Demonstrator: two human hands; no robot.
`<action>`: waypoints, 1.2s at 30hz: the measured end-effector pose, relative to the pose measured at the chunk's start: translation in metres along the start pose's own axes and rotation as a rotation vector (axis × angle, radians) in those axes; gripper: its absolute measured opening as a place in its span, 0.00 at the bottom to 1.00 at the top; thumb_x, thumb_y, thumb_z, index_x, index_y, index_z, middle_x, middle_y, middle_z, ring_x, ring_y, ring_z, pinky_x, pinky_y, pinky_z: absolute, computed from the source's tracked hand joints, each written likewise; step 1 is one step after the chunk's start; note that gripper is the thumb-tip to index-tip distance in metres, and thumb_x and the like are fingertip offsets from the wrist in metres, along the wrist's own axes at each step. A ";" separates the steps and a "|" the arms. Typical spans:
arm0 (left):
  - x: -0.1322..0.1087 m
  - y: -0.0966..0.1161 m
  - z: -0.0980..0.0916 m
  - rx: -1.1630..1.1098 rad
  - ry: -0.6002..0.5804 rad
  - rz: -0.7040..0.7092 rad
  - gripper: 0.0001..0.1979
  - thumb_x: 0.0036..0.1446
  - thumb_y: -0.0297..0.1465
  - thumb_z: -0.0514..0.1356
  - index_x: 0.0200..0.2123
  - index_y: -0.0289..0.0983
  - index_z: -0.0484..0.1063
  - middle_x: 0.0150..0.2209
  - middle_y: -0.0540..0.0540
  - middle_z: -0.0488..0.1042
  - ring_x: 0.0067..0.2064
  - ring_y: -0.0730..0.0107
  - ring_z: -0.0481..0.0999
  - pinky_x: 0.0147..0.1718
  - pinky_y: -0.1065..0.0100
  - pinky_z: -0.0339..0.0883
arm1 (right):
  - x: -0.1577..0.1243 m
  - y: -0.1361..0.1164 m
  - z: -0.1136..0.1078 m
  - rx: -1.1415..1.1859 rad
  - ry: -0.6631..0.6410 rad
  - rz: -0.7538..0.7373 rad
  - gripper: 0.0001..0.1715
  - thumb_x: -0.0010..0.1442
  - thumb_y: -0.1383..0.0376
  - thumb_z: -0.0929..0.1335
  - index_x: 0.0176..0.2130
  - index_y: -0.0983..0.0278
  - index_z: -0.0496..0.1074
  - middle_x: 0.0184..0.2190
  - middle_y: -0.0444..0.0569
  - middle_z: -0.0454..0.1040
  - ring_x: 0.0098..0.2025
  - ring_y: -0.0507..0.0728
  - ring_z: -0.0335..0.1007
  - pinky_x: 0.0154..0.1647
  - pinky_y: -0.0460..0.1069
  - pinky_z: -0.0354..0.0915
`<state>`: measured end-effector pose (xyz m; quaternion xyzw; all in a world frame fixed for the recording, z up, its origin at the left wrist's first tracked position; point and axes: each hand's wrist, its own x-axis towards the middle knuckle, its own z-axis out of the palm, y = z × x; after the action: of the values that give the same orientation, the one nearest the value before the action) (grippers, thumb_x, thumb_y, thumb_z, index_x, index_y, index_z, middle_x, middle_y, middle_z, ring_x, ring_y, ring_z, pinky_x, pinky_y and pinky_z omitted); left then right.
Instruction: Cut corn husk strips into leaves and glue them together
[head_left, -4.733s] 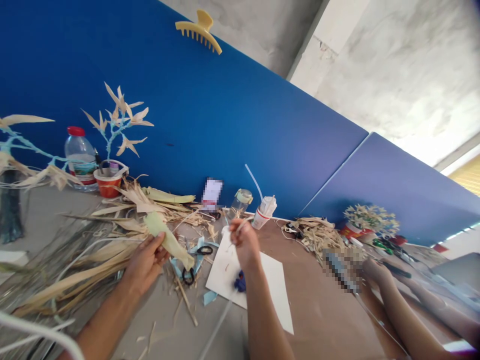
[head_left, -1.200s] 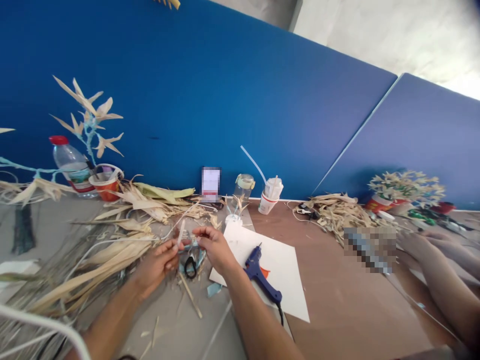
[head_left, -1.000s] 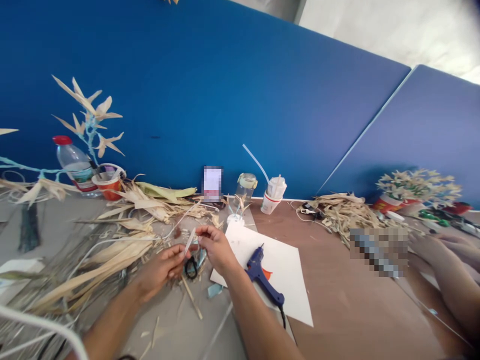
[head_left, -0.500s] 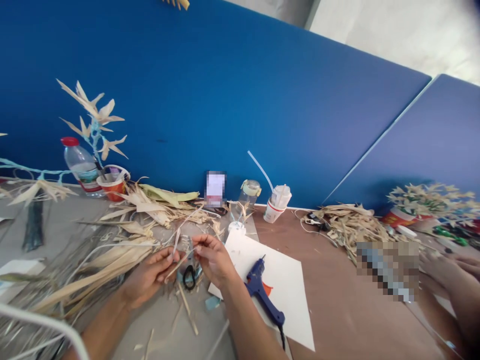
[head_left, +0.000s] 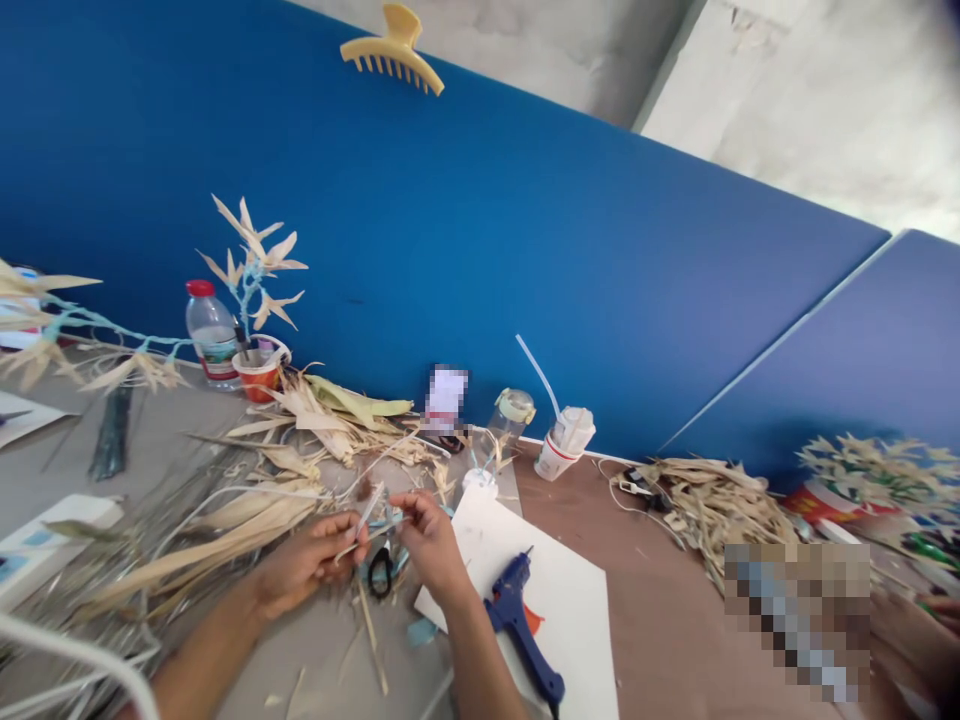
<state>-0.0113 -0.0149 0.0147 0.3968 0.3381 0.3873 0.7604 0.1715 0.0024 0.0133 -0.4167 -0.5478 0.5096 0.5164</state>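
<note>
Here our left hand (head_left: 322, 550) pinches a pale strip (head_left: 369, 512), seemingly steadying it for our right hand (head_left: 431, 545) at three o'clock, whose fingers (head_left: 417, 504) curl, gripping what, we can't tell.

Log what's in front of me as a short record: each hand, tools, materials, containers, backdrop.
Left hand: holding a thin pale strip
Right hand: fingers near the strip; whether it grips anything is unclear
Tool: blue glue gun, lying on a white sheet
Materials: dry leaves, heaped beyond the left hand
Containers: red-capped bottle; red cup beside it, to the right
Backdrop: blue partition, with a yellow claw clip on its top edge
</note>
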 end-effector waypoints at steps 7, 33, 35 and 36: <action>0.002 -0.002 -0.007 -0.107 0.051 0.067 0.13 0.50 0.37 0.68 0.28 0.33 0.72 0.26 0.49 0.72 0.16 0.89 0.47 0.19 0.75 0.45 | -0.005 -0.005 0.000 -0.326 -0.086 -0.121 0.17 0.46 0.77 0.65 0.32 0.60 0.77 0.33 0.47 0.67 0.37 0.57 0.65 0.41 0.51 0.61; 0.015 -0.011 -0.007 -0.175 0.145 0.070 0.20 0.40 0.42 0.73 0.25 0.32 0.74 0.21 0.53 0.67 0.16 0.89 0.49 0.19 0.75 0.42 | -0.002 0.002 0.000 0.294 -0.032 0.119 0.27 0.52 0.52 0.71 0.14 0.65 0.65 0.28 0.46 0.71 0.20 0.47 0.55 0.26 0.46 0.55; 0.015 -0.013 -0.006 -0.184 0.125 0.067 0.19 0.40 0.42 0.72 0.25 0.32 0.74 0.21 0.53 0.67 0.16 0.89 0.49 0.19 0.75 0.41 | -0.005 -0.003 0.002 0.564 -0.107 0.204 0.24 0.49 0.51 0.74 0.16 0.66 0.69 0.33 0.47 0.74 0.20 0.46 0.59 0.25 0.45 0.57; 0.016 -0.014 -0.005 -0.192 0.122 0.067 0.19 0.40 0.42 0.72 0.25 0.32 0.74 0.21 0.53 0.67 0.16 0.89 0.49 0.19 0.75 0.42 | -0.006 -0.005 0.002 0.654 -0.133 0.257 0.22 0.47 0.51 0.75 0.18 0.65 0.72 0.32 0.48 0.75 0.20 0.47 0.61 0.25 0.45 0.59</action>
<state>-0.0041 -0.0049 -0.0028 0.3090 0.3319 0.4665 0.7594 0.1701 -0.0042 0.0175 -0.2608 -0.3312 0.7449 0.5172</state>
